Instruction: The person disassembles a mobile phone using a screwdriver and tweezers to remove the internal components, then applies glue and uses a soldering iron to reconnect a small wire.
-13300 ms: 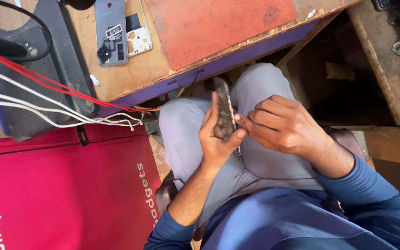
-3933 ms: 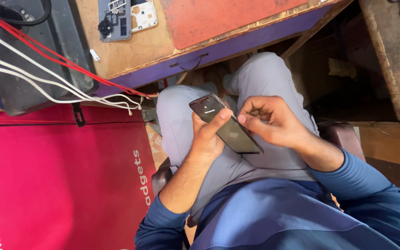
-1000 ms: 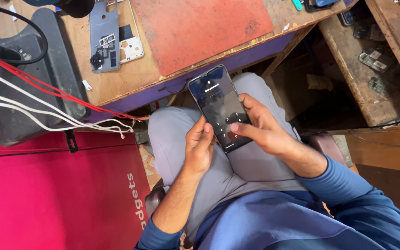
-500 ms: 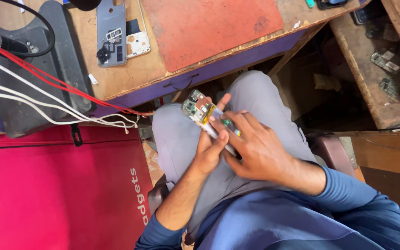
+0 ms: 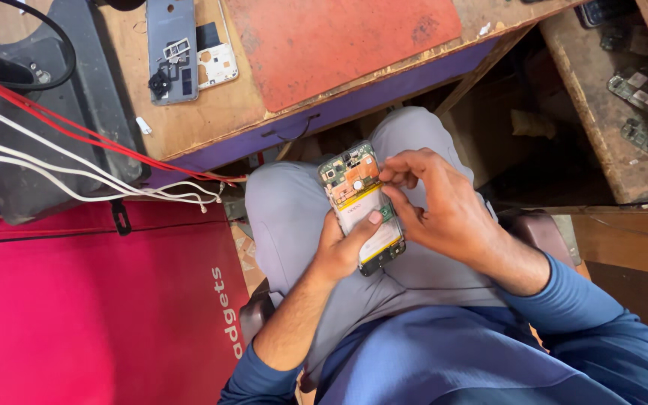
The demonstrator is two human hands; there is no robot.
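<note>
An opened phone [image 5: 360,202] with its back cover off lies over my lap, showing a green circuit board, an orange patch and a pale battery. My left hand [image 5: 343,247] cradles it from below, thumb pressed on the battery. My right hand [image 5: 436,206] grips its right edge, fingers curled at the upper right side by the board. Both hands are above my grey trousers [image 5: 294,217].
A wooden bench [image 5: 211,112] carries a red mat [image 5: 339,41], a grey phone back frame [image 5: 172,49] and a small white part [image 5: 217,64]. Red and white wires [image 5: 76,161] run over a dark grey unit [image 5: 31,150]. A red banner [image 5: 84,307] is at left.
The phone has been flipped from screen-up to its open back facing up. My right hand slid to its upper right edge, and my left thumb now rests on the battery.
</note>
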